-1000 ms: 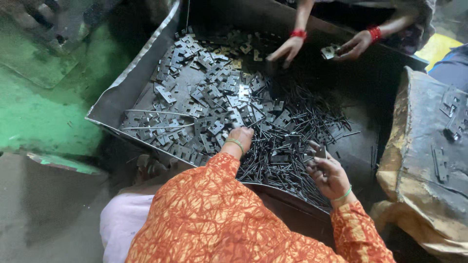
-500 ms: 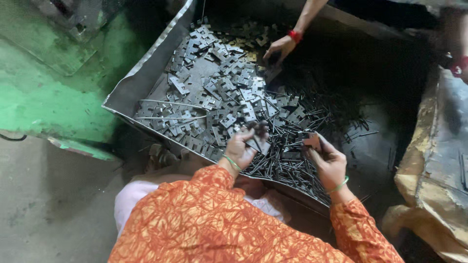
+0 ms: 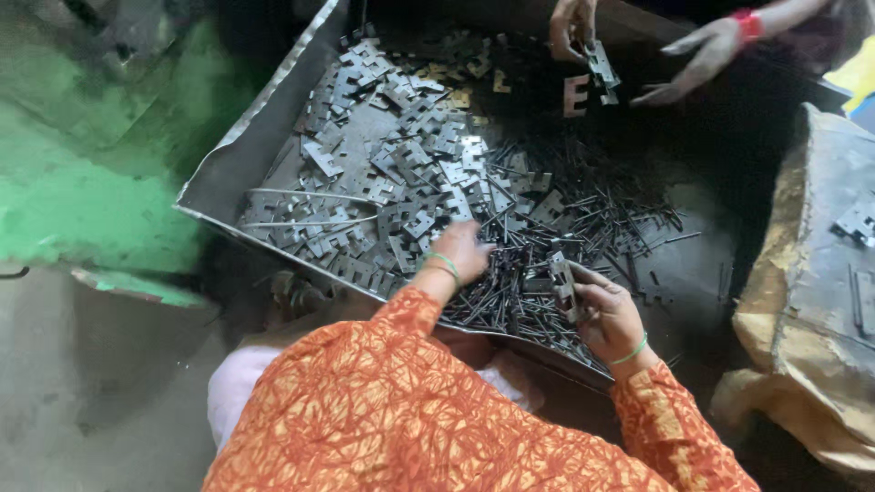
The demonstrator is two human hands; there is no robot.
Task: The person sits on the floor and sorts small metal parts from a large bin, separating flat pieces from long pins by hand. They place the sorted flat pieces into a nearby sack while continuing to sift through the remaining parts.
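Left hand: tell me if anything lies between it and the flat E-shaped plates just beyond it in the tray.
Nothing visible does. The left hand rests on the heap in the tray, and the E-shaped plates lie loose right ahead of its fingers.

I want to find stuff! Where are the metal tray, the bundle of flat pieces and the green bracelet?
metal tray [image 3: 239, 159]: head view, left wall.
bundle of flat pieces [image 3: 562, 284]: head view, its middle.
green bracelet [image 3: 631, 351]: head view, band on wrist.
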